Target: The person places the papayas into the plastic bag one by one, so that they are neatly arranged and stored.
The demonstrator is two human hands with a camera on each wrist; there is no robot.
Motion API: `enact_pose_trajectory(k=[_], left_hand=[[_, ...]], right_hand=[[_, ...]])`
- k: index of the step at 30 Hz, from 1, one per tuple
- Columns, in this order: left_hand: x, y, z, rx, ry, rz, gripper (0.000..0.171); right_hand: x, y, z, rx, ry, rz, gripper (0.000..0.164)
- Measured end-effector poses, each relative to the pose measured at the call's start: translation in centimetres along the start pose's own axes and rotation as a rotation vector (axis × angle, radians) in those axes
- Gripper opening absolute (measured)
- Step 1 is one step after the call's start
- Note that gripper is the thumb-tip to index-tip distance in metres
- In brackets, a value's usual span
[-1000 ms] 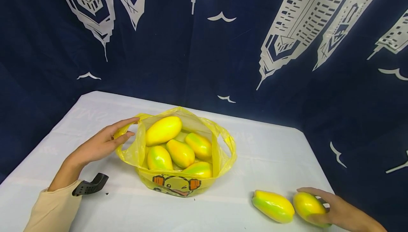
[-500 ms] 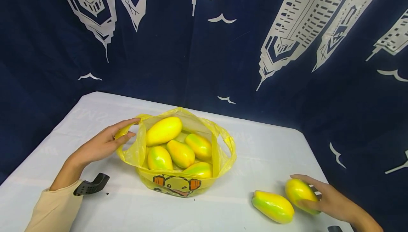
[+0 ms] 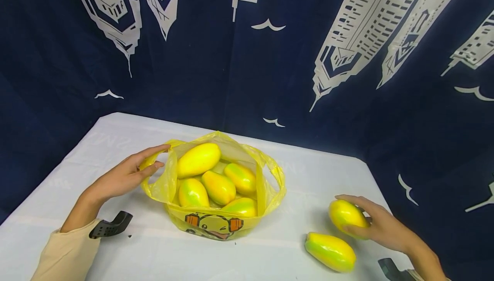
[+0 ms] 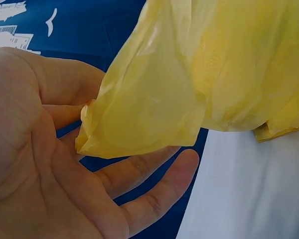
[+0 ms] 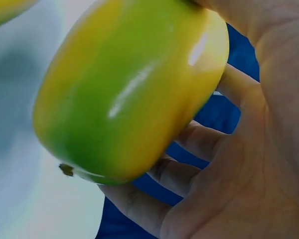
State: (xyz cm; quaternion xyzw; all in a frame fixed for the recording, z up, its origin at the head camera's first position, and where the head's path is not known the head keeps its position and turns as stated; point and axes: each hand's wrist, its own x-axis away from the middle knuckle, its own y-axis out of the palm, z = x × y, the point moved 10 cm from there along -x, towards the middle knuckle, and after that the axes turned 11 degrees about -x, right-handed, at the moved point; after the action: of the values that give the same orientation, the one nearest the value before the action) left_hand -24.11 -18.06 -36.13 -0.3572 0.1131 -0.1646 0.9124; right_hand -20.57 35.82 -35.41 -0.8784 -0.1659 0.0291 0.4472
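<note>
A yellow plastic bag (image 3: 214, 225) with a cartoon face on its front stands with its mouth spread. Inside lie several glossy yellow-green papayas (image 3: 218, 186). My left hand (image 3: 125, 173) holds the bag's left handle, its fingers loosely curved around the plastic; the left wrist view shows the handle (image 4: 144, 109) between them. At the right, my right hand (image 3: 386, 225) grips a papaya (image 3: 345, 216) between thumb and fingers. That papaya (image 5: 124, 99) has its small stem end facing down-left in the right wrist view. One more papaya (image 3: 330, 252) lies on the table just below it.
A white cloth covers the table (image 3: 270, 251). Behind hangs a dark blue curtain (image 3: 231, 79) with white building and bird prints. Black straps cross both wrists, the left strap (image 3: 112, 225) and the right strap (image 3: 391, 268).
My right hand has moved left and farther from me with the papaya, away from the spot beside the lying one. The left hand and the bag have stayed in place.
</note>
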Motion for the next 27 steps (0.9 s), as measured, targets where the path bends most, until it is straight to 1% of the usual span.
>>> enact_pose_trajectory(k=[3, 7, 13, 18, 21, 27], left_hand=[[0.1, -0.1, 0.0, 0.0, 0.005, 0.005, 0.055], [0.1, -0.2, 0.2, -0.007, 0.015, 0.008, 0.055], [0.1, -0.4, 0.3, -0.026, 0.016, 0.015, 0.053], [0.0, -0.3, 0.4, -0.033, 0.024, 0.021, 0.054], [-0.1, -0.3, 0.3, -0.035, 0.019, 0.027, 0.053], [0.0, -0.4, 0.3, -0.033, 0.019, 0.03, 0.053]], right_hand=[[-0.8, -0.2, -1.8, 0.034, -0.085, 0.04, 0.071], [-2.0, 0.1, -3.7, 0.075, -0.145, 0.068, 0.071], [-3.6, 0.5, -5.7, 0.056, -0.179, 0.079, 0.076], [-4.5, 0.4, -7.3, 0.035, -0.211, 0.102, 0.071], [-5.0, 0.4, -8.2, 0.042, -0.237, 0.113, 0.069], [-6.0, 0.5, -10.2, 0.037, -0.275, 0.116, 0.07]])
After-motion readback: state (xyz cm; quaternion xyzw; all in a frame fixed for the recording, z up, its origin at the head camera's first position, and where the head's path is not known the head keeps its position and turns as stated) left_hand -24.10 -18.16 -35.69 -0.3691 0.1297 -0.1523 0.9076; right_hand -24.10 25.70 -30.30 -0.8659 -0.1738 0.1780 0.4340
